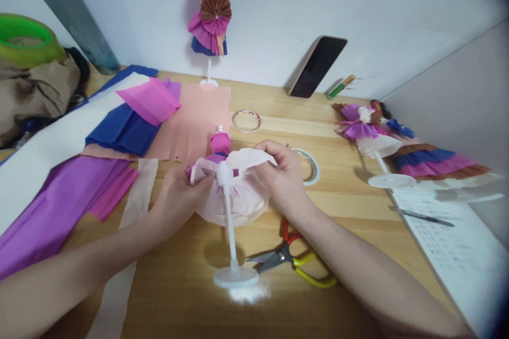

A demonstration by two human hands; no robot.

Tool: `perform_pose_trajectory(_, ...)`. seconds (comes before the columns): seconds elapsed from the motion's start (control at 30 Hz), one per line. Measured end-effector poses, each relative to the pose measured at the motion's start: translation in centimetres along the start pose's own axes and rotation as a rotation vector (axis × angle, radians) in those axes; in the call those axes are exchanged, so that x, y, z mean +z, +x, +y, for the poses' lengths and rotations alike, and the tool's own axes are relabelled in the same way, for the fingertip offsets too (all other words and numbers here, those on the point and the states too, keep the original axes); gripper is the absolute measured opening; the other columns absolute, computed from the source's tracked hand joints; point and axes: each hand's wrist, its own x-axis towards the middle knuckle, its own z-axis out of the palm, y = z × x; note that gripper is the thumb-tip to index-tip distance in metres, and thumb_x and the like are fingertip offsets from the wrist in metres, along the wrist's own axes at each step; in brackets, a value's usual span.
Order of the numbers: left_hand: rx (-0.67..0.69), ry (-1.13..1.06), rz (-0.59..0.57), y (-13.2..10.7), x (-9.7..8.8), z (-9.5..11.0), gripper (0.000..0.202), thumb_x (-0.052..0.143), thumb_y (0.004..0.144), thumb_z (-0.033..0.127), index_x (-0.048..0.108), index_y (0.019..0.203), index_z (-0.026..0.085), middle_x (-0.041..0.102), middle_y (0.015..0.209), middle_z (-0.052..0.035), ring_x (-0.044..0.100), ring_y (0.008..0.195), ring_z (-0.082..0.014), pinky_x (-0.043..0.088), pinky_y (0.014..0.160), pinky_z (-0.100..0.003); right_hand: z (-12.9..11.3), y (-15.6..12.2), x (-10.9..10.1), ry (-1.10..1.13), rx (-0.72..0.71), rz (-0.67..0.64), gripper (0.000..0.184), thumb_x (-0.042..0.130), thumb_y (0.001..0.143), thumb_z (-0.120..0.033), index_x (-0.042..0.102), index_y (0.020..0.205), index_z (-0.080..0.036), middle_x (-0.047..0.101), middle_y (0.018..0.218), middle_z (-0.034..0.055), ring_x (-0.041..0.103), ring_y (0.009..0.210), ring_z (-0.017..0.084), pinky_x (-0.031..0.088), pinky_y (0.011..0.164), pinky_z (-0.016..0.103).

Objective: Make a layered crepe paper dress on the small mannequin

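Note:
Between my hands is a small doll dress form on a white stand [230,228], its round base toward me. It wears a pink paper bodice [220,143] and a gathered whitish paper skirt [242,206]. A strip of white crepe paper [248,157] runs across the form behind the stem. My left hand [181,188] pinches the paper at the left side, next to some purple paper. With thumb and fingers, my right hand [282,172] grips the strip's right end. Some fingertips of both hands are hidden by the paper.
Open scissors [282,255] lie by my right forearm, with tape rolls [312,165] [247,121] beyond. Crepe paper sheets [199,116] cover the left. Dressed forms stand at the back [214,21] and right [361,122]. A phone [318,66] leans on the wall.

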Motion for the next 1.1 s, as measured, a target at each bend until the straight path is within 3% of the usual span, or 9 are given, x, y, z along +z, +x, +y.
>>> perform_pose_trajectory(0.17,0.153,0.113,0.106,-0.3,0.1,-0.3,0.019,0.060,0.079,0.031,0.067,0.091,0.018,0.070,0.081,-0.0018,0.062,0.073,-0.0176,0.048,0.063,-0.028,-0.6,0.1,-0.1,0.023,-0.014,-0.031,0.010,0.057,0.072,-0.025,0.062,0.068,-0.018,0.061,0.064,-0.0017,0.054,0.060,0.012,0.041,0.059,0.023)
perform_pose_trajectory(0.27,0.215,0.197,0.153,-0.2,0.1,0.2,0.013,0.059,0.078,0.026,0.067,0.086,0.020,0.070,0.077,0.0006,0.062,0.071,-0.0164,0.048,0.060,-0.026,-0.7,0.2,0.0,0.028,0.006,-0.023,0.014,0.055,0.076,-0.029,0.061,0.070,-0.018,0.062,0.066,-0.0003,0.055,0.063,0.013,0.043,0.061,0.025)
perform_pose_trajectory(0.4,0.187,0.342,0.139,-0.3,-0.3,1.9,0.012,0.057,0.080,0.023,0.068,0.078,0.021,0.070,0.073,0.0009,0.061,0.066,-0.0162,0.045,0.057,-0.026,-0.4,0.9,0.0,0.039,0.095,0.005,0.018,0.054,0.077,-0.032,0.059,0.068,-0.018,0.057,0.064,-0.0009,0.052,0.061,0.013,0.041,0.058,0.025)
perform_pose_trajectory(0.5,0.161,0.341,0.141,-0.4,-0.5,2.8,0.013,0.057,0.081,0.023,0.069,0.076,0.020,0.069,0.073,0.0004,0.061,0.067,-0.0162,0.045,0.059,-0.025,-0.3,1.3,-0.4,0.015,0.106,-0.119,0.014,0.061,0.072,-0.030,0.060,0.074,-0.017,0.059,0.068,-0.0014,0.052,0.062,0.012,0.042,0.060,0.025)
perform_pose_trajectory(0.6,0.138,0.330,0.138,-0.2,-0.6,3.0,0.013,0.058,0.081,0.023,0.067,0.073,0.019,0.067,0.069,0.0012,0.058,0.064,-0.0147,0.043,0.056,-0.024,-0.5,1.4,-1.0,-0.179,-0.006,-0.244,0.019,0.066,0.067,-0.024,0.064,0.084,-0.017,0.063,0.075,-0.0013,0.056,0.067,0.013,0.041,0.062,0.024)
perform_pose_trajectory(0.67,0.149,0.374,0.157,-0.1,-0.6,3.0,0.018,0.057,0.081,0.025,0.065,0.067,0.018,0.061,0.061,0.0019,0.052,0.058,-0.0132,0.040,0.053,-0.024,-0.5,1.5,-1.3,-0.321,-0.047,-0.263,0.011,0.065,0.066,-0.020,0.063,0.077,-0.018,0.061,0.067,-0.0028,0.054,0.062,0.012,0.037,0.057,0.023)
perform_pose_trajectory(0.77,0.260,0.456,0.155,0.1,-0.7,2.8,0.022,0.054,0.083,0.025,0.063,0.064,0.018,0.060,0.062,0.0014,0.053,0.058,-0.0134,0.041,0.055,-0.025,-0.4,1.5,-1.1,-0.389,0.012,-0.203,0.008,0.062,0.068,-0.020,0.057,0.063,-0.018,0.054,0.055,-0.0036,0.049,0.054,0.011,0.032,0.051,0.022)
perform_pose_trajectory(1.0,0.577,0.733,0.159,0.3,0.1,1.7,0.015,0.053,0.083,0.022,0.068,0.080,0.020,0.069,0.085,-0.0036,0.063,0.068,-0.0163,0.046,0.060,-0.027,0.2,1.6,-0.4,-0.194,0.129,-0.127,0.013,0.063,0.069,-0.029,0.061,0.070,-0.016,0.058,0.063,-0.0003,0.049,0.057,0.013,0.036,0.051,0.023)
perform_pose_trajectory(1.1,0.667,0.702,0.128,0.3,0.8,1.1,0.014,0.054,0.082,0.021,0.066,0.089,0.018,0.069,0.092,-0.0066,0.065,0.079,-0.0197,0.051,0.066,-0.029,0.3,1.6,-0.5,-0.172,0.138,-0.104,0.016,0.062,0.069,-0.032,0.058,0.065,-0.017,0.054,0.059,-0.0015,0.046,0.056,0.012,0.034,0.051,0.023)
